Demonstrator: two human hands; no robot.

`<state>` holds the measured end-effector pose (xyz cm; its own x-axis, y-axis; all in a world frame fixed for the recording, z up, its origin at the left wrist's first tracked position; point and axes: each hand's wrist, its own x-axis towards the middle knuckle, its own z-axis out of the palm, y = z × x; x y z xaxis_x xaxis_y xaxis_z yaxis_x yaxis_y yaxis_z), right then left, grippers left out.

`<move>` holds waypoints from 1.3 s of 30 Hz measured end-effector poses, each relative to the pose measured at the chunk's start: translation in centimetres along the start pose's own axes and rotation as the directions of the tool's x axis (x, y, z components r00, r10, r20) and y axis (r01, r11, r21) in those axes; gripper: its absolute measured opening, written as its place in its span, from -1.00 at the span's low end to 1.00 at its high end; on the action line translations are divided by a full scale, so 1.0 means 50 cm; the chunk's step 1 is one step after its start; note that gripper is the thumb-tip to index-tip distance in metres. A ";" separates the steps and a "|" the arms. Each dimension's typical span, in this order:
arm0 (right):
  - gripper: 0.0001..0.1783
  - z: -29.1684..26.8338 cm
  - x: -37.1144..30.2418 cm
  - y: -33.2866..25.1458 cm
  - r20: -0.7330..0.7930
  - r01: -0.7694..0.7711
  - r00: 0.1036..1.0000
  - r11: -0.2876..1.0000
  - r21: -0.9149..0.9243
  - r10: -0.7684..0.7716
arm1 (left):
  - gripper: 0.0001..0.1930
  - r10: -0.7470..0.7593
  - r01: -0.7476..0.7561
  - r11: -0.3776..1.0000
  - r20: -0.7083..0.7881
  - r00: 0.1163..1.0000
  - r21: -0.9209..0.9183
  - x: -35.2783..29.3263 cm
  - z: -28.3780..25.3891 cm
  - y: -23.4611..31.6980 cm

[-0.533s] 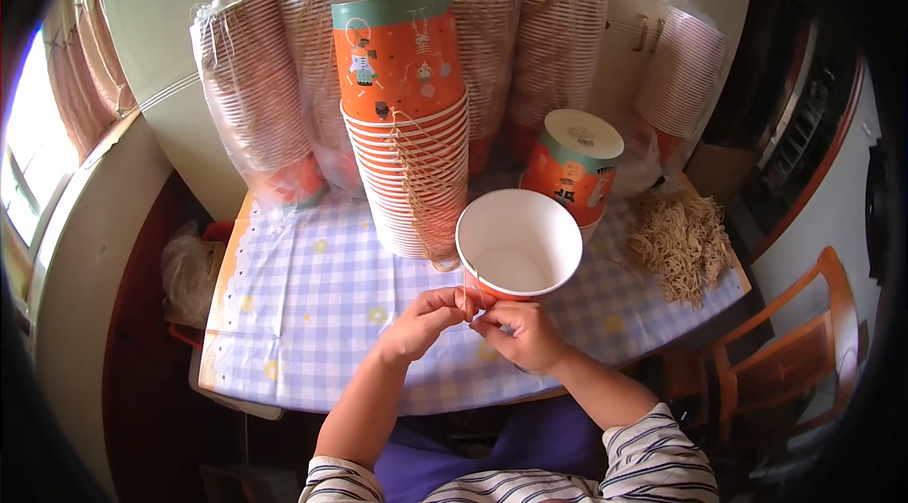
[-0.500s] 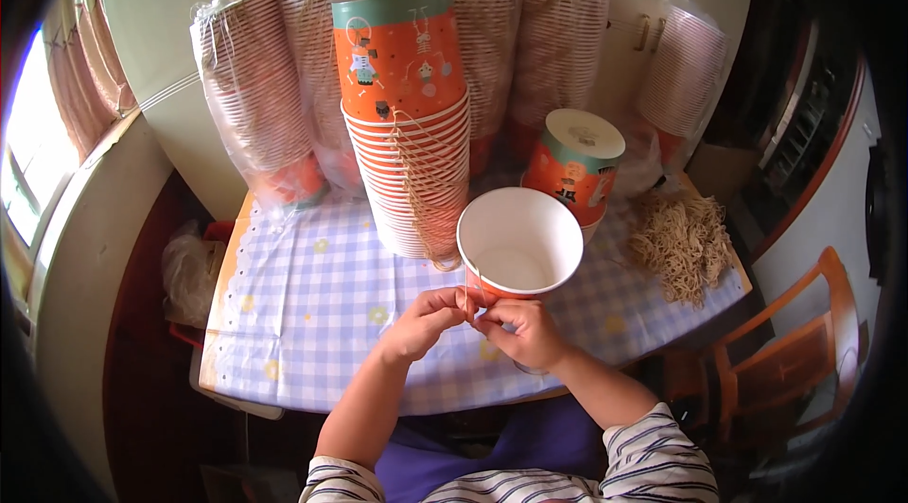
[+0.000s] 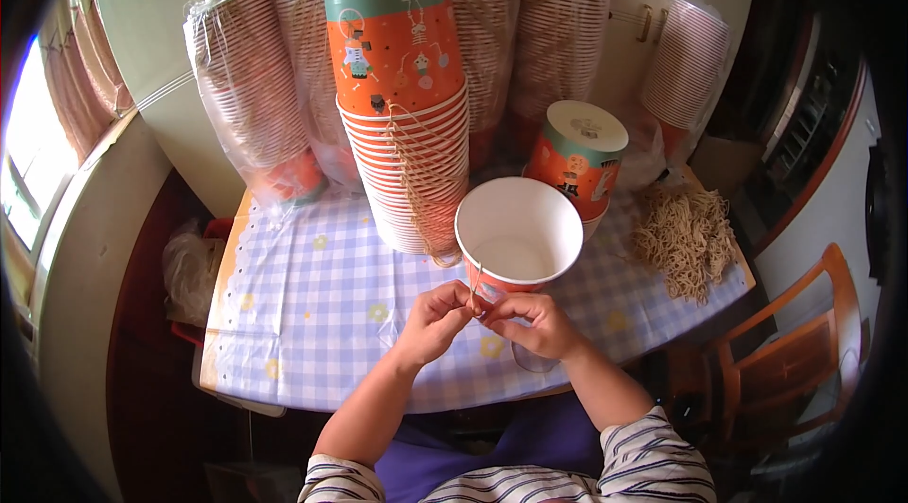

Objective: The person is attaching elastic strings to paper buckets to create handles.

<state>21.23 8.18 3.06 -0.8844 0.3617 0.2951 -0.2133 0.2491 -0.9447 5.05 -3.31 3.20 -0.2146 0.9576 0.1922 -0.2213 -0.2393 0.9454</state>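
An orange paper bucket (image 3: 518,236) with a white inside stands upright at the middle of the table, its mouth up. A thin tan string (image 3: 478,278) runs from its near left rim down to my fingertips. My left hand (image 3: 439,321) pinches this string just in front of the bucket. Right beside it, my right hand (image 3: 534,321) has thumb and forefinger pressed together at the same string, the tips of both hands nearly touching. What the fingertips do at the string's end is too small to see.
A tall stack of nested orange buckets (image 3: 402,144), with tan strings hanging down its side, stands behind. An upside-down bucket (image 3: 579,158) sits at the back right, near a heap of tan strings (image 3: 686,243). Bagged bucket stacks (image 3: 251,87) line the back. A wooden chair (image 3: 776,361) is right.
The whole view has shifted slightly. Both hands stay together at the string, with the fingertips a little lower against the bucket and more of the string showing.
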 end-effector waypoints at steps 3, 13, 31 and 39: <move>-0.88 0.006 -0.003 -0.010 -0.148 0.016 0.989 0.999 -0.048 -0.023 | -0.95 0.020 -0.017 0.997 -0.032 0.999 0.078 -0.004 0.008 -0.003; -0.83 0.057 0.005 -0.023 -0.398 0.043 0.901 0.947 -0.318 -0.175 | -0.92 0.042 -0.010 0.865 -0.052 0.998 0.502 -0.002 0.012 -0.008; -0.92 0.045 -0.001 0.000 -0.368 0.100 0.876 0.863 -0.496 -0.312 | -0.66 0.224 -0.146 0.919 -0.181 0.958 0.366 0.002 0.017 -0.015; -0.92 0.049 0.004 0.003 -0.296 0.132 0.918 0.906 -0.402 -0.266 | -0.49 0.433 -0.267 0.508 0.026 0.901 0.819 0.009 0.027 0.000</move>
<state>20.00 6.09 2.65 -0.6319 0.5316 0.5640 -0.1433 0.6350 -0.7591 6.22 -2.66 3.65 -0.2647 0.7635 0.5890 0.7238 -0.2463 0.6445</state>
